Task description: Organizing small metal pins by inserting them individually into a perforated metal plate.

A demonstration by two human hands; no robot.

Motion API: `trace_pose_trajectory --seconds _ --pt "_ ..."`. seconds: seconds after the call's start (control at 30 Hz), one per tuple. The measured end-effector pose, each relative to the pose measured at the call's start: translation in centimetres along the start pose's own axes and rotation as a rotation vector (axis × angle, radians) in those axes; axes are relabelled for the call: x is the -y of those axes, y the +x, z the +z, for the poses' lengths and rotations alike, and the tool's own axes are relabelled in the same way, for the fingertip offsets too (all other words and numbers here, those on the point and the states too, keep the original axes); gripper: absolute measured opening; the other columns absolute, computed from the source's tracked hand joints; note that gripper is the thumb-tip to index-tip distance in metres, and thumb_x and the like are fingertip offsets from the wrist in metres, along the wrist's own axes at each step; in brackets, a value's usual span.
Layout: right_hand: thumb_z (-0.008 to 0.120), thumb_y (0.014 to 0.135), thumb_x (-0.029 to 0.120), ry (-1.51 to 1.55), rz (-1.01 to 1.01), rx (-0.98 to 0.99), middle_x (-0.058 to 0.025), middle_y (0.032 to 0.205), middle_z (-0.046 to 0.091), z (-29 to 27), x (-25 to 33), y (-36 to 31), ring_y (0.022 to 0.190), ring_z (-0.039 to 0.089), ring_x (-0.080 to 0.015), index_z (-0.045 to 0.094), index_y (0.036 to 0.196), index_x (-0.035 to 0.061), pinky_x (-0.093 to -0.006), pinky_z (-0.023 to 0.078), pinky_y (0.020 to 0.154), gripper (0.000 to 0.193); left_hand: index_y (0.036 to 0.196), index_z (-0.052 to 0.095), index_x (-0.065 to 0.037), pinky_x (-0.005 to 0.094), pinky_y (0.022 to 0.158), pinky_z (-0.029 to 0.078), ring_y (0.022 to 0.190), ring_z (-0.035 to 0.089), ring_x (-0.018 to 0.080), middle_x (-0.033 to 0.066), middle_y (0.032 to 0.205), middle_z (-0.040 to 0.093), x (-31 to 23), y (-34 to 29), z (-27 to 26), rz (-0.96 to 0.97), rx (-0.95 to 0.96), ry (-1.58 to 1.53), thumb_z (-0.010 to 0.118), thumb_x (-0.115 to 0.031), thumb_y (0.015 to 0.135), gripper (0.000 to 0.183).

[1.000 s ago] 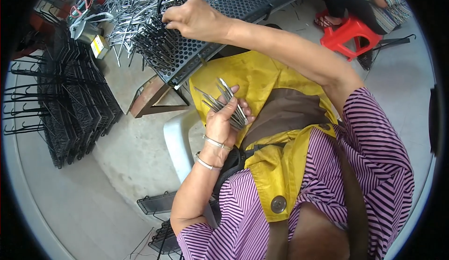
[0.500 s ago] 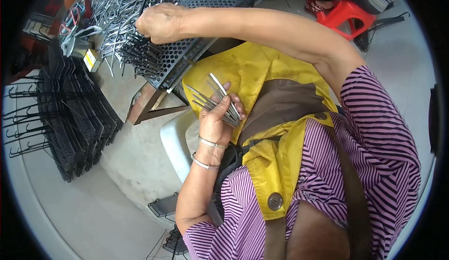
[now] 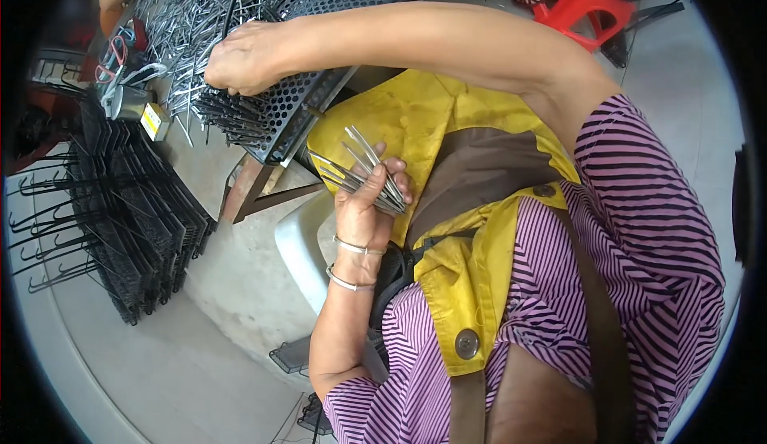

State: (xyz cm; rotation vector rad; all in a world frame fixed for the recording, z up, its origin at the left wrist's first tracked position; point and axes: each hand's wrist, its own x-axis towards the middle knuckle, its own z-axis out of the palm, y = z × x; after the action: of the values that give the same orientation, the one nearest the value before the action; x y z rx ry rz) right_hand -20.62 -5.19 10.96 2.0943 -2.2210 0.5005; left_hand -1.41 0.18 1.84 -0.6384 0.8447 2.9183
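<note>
Your left hand's wrapped round fanned bunch of silver rods (image 3: 366, 147), up over yellow apron (image 3: 379, 112). Right hand (image 3: 246, 56) curled right over dark rods (image 3: 232, 118) at corner of perforated tray (image 3: 289, 115); fingertips hidden, can't tell if they've got anything. Loose rods (image 3: 184, 28) heaped behind. Tin (image 3: 128, 103), small yellow box (image 3: 154, 122) and scissors (image 3: 113, 56) sit off to left.

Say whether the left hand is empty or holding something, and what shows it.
Holding: metal rods fan out from the left hand, its thumb lying across them.
</note>
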Motion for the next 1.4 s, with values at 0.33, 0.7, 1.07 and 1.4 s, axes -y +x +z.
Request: trace_pose_trajectory --seconds 0.33,0.7,1.07,1.4 --pt "0.056 0.077 0.025 0.068 0.130 0.086 -0.0182 0.072 0.058 -0.8 -0.1 -1.0 0.077 0.057 -0.0341 0.058 0.074 -0.0009 -0.0417 0.046 0.067 0.026 0.101 0.048 0.000 0.0308 0.052 0.047 0.064 0.055 0.0222 0.0145 0.085 0.058 -0.2 -0.1 0.0 0.029 -0.003 -0.009 0.052 -0.008 0.083 0.021" --pt "0.054 0.079 0.030 0.180 0.322 -0.047 -0.0193 0.065 0.055 1.2 -0.6 -1.6 0.070 0.055 -0.0363 0.056 0.065 -0.0014 -0.0437 0.043 0.066 0.034 0.097 0.050 -0.001 0.0304 0.052 0.048 0.063 0.057 0.0209 0.0135 0.082 0.059 -0.2 -0.1 -0.1 0.023 0.005 -0.005 0.053 -0.008 0.083 0.016" --pt "0.059 0.073 0.017 0.242 0.271 -0.262 -0.0161 0.061 0.057 3.0 -2.0 -5.1 0.058 0.058 -0.0290 0.059 0.073 -0.0008 -0.0343 0.045 0.055 0.017 0.098 0.048 0.001 0.0301 0.054 0.049 0.065 0.057 0.0204 0.0142 0.083 0.059 -0.6 0.0 -0.1 0.015 -0.026 -0.061 0.052 -0.007 0.083 0.018" --pt "0.055 0.068 0.016 0.088 0.369 -0.198 -0.0190 0.066 0.057 4.6 -1.2 -3.9 0.067 0.057 -0.0346 0.059 0.068 -0.0007 -0.0411 0.046 0.064 0.017 0.098 0.047 0.002 0.0293 0.055 0.049 0.065 0.057 0.0204 0.0143 0.082 0.058 -0.6 0.1 0.0 0.000 -0.078 -0.053 0.050 -0.007 0.083 0.017"
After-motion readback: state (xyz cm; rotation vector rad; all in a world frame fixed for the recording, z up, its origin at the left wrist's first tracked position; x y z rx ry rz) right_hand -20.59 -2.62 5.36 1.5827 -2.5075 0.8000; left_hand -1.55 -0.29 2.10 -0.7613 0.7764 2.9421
